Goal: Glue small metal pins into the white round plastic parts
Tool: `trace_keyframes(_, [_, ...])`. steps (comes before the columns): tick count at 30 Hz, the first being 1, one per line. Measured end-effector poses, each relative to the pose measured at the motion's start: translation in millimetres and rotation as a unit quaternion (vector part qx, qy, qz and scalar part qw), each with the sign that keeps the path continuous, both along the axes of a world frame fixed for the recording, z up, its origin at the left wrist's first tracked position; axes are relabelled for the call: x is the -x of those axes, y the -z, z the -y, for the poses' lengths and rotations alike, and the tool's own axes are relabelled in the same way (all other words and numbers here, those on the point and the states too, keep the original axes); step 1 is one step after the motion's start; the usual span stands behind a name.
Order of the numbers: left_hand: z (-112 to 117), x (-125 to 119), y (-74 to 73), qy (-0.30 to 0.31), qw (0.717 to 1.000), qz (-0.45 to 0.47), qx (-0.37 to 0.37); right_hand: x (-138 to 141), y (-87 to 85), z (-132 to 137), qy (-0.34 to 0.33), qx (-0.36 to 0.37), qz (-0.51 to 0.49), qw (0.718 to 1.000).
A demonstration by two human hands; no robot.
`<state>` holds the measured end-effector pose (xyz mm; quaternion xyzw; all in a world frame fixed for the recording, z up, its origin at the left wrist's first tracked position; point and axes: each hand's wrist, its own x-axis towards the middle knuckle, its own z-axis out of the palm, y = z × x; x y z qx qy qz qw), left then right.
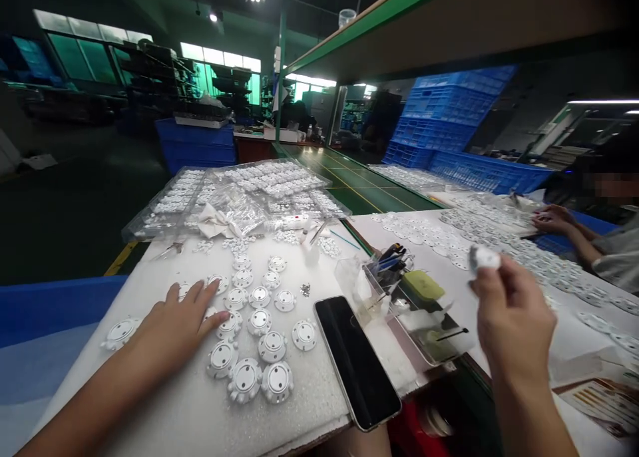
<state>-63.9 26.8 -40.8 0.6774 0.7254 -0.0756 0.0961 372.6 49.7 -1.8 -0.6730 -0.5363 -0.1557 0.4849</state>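
Note:
My left hand [182, 320] lies with fingers spread over the white foam-topped table [170, 410], its fingertips among several round white plastic parts [272, 345]. Each part has a flat disc face with two dark dots and small lugs around its rim. Another round white part [120, 334] sits left of that hand, near the table edge. Raised at the right, my right hand [516, 317] pinches a small white part [484, 257] between thumb and fingers; it is blurred. Beneath and left of this hand is a tray of tools [429, 350].
A smartphone [357, 364] lies by the table's front edge. Clear trays of white parts [274, 177] are stacked at the back. Rows of flat white pieces [529, 257] cover the right table, where another person's hands [552, 219] work. A green shelf [379, 21] hangs overhead.

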Motion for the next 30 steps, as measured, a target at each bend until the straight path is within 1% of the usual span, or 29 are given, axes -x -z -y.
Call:
trace_keyframes(1, [1,-3,-4.2,-0.005,1.000,-0.002,0.002,28,6.5,20,-0.054,0.031,0.009,0.998])
trace_keyframes(2, [1,-5,-7.8,-0.010,1.000,-0.003,0.003,55,14.7,40,-0.143,0.068,0.031,0.987])
trace_keyframes(3, [2,-7,-10.6,-0.013,1.000,-0.004,0.005,78,23.7,56,-0.221,0.095,0.047,0.970])
trace_keyframes(4, [2,-8,-13.0,-0.014,1.000,-0.004,0.008,97,33.0,69,-0.289,0.137,0.066,0.945])
trace_keyframes(5, [3,-9,-14.9,-0.014,1.000,-0.005,0.012,112,42.0,79,-0.328,0.157,0.085,0.928])
trace_keyframes(6, [3,-10,-16.4,-0.014,1.000,-0.005,0.017,122,50.4,85,-0.349,0.171,0.109,0.915])
trace_keyframes(9, [3,-10,-19.8,-0.013,0.999,-0.007,0.029,134,69.3,89,-0.359,0.205,0.184,0.892])
trace_keyframes(12, [4,-10,-20.9,-0.009,1.000,-0.004,0.022,137,78.7,85,-0.353,0.210,0.252,0.876])
trace_keyframes(16, [3,-9,-19.2,-0.005,1.000,0.003,0.015,155,81.2,73,-0.317,0.177,0.294,0.884])
trace_keyframes(21, [2,-9,-17.3,-0.004,1.000,-0.001,0.011,183,83.7,49,-0.282,0.197,0.294,0.892])
trace_keyframes(25, [1,-10,-16.6,-0.003,1.000,-0.008,0.006,196,90.6,44,-0.270,0.194,0.289,0.898])
trace_keyframes(27, [0,-9,-14.8,-0.003,1.000,-0.015,0.006,197,88.1,50,-0.273,0.190,0.290,0.897])
trace_keyframes(28, [0,-8,-12.9,-0.001,1.000,-0.022,0.002,195,83.4,54,-0.281,0.185,0.293,0.895])
trace_keyframes(30, [1,-5,-7.1,0.008,0.999,-0.038,-0.025,181,65.7,64,-0.306,0.168,0.301,0.888])
